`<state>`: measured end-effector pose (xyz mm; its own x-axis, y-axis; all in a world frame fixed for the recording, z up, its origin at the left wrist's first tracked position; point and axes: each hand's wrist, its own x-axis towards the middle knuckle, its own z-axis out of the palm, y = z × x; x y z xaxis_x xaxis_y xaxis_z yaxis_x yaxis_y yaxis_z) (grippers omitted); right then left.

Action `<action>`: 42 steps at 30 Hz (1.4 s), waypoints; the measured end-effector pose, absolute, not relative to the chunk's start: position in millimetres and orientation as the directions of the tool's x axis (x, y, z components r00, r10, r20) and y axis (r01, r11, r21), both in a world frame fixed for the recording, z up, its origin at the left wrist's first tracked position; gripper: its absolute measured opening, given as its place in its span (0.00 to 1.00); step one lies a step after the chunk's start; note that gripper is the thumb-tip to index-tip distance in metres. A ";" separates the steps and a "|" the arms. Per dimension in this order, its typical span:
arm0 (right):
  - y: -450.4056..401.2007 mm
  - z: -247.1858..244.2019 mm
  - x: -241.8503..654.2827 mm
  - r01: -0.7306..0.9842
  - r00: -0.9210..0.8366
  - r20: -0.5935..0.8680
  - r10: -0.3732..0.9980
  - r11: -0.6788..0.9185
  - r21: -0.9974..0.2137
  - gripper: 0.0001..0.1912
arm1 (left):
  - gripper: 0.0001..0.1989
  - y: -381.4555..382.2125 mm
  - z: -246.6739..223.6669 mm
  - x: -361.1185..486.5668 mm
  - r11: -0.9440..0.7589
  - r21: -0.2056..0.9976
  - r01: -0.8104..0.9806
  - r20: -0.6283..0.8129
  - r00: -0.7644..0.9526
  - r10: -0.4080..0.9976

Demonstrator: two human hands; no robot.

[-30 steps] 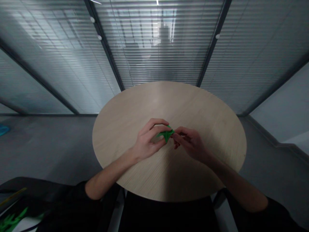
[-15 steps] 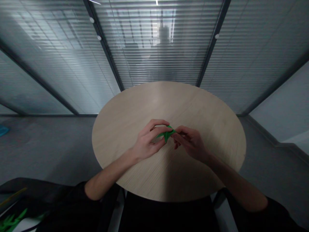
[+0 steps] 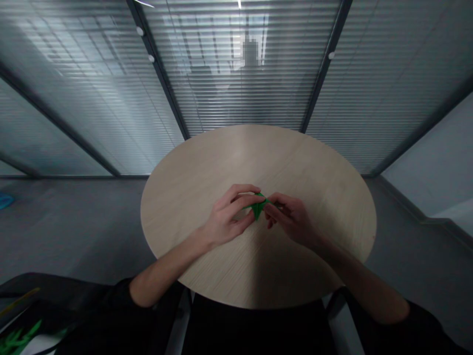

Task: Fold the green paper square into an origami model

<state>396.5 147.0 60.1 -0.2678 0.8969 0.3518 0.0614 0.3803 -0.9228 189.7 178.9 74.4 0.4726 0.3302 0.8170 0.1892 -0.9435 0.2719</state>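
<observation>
A small green folded paper piece (image 3: 258,209), with pointed ends like an origami figure, is held between both hands over the middle of the table. My left hand (image 3: 229,217) is closed on its left side, fingers over the top and thumb below. From the right, my right hand (image 3: 290,217) pinches a thin tip of the paper between thumb and forefinger. The fingers hide much of the paper, so its full shape cannot be made out.
Both forearms lie over the round wooden table (image 3: 244,153). Glass walls with blinds (image 3: 251,98) stand behind it. At lower left are a dark bag or chair (image 3: 48,286) and green leaf-like pieces (image 3: 22,337). A blue object (image 3: 5,200) lies on the floor at far left.
The green paper has turned slightly between the fingers, and its lower point now sits a little further right and down. Both hands stay almost in place, still gripping it.
</observation>
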 end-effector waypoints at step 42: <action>145.2 62.4 396.4 0.148 -0.203 0.433 0.878 0.464 -0.873 0.14 | 0.18 177.2 71.6 190.4 -0.955 0.259 0.147 0.821 0.487 0.298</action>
<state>396.4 145.2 62.4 -0.2027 0.8785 0.4326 0.1484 0.4643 -0.8732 190.4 177.2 71.6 0.4869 0.2976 0.8212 0.1468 -0.9547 0.2589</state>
